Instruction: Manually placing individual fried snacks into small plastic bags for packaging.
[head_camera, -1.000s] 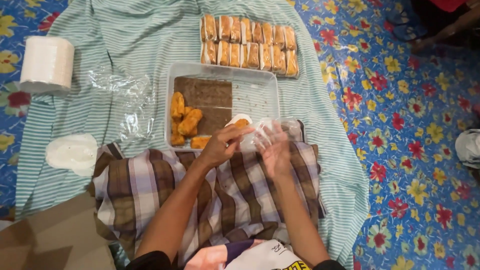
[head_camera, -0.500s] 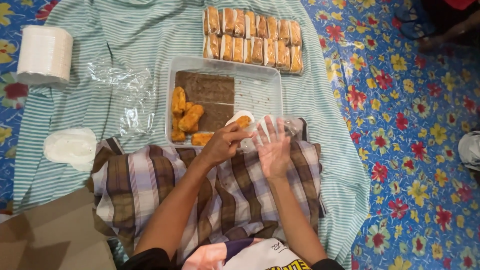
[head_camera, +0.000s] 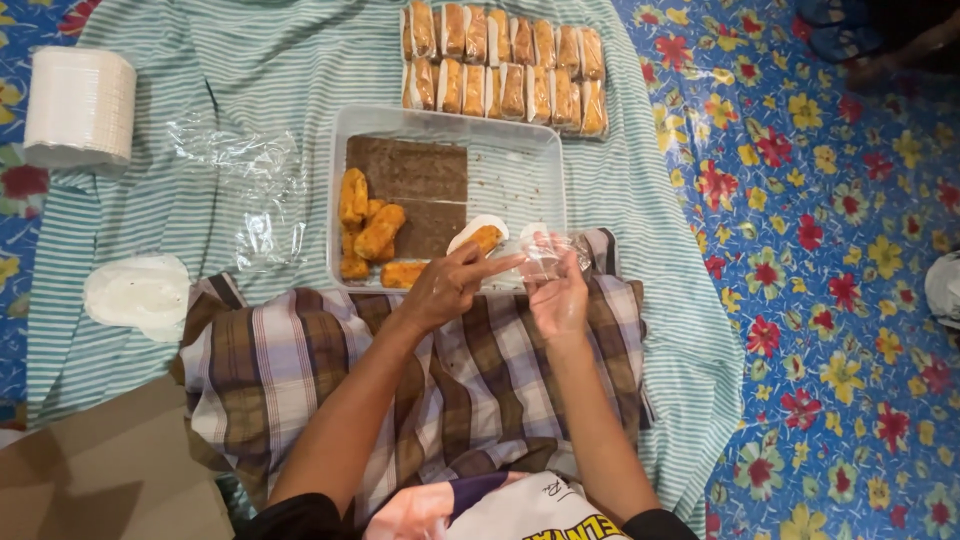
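Fried snack (head_camera: 484, 239) on white paper now nearer clear bag (head_camera: 553, 256) (mouth held by right hand (head_camera: 558, 300)); left hand (head_camera: 447, 290) pinches snack, bagging imminent.

floral mat (head_camera: 820, 250), striped cloth (head_camera: 270, 90) on it

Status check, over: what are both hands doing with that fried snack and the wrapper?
Left hand pinching fried snack on white paper. Right hand holding clear plastic bag open beside it. Clear tray directly behind, nothing blocking.
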